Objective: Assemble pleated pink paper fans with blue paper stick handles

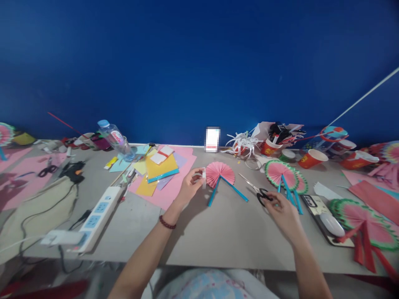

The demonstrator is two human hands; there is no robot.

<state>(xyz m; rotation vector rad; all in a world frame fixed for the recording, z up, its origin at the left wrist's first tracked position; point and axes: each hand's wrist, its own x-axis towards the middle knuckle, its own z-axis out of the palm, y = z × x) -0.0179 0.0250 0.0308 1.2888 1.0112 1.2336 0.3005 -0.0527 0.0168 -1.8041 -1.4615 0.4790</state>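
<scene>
The pink paper fan (220, 172) lies spread nearly full circle on the bench (224, 243) in front of me, its two blue sticks (237, 192) splayed apart below it. My left hand (193, 183) is just beside its left edge, grip pinched shut on a small whitish strip (204, 177), perhaps tape. My right hand (282, 211) has its fingers closed at the black handles of the scissors (254, 187), whose tips point towards the fan; I can't tell whether they're lifted off the bench.

I judge the step in hand to be readying that strip beside the fan. The next move would call for a light left grip and blades kept clear of the pleats.

Further right are green-edged fans (281, 174) and a phone (318, 216); leftward, coloured paper sheets (158, 170) and a power strip (99, 218).
</scene>
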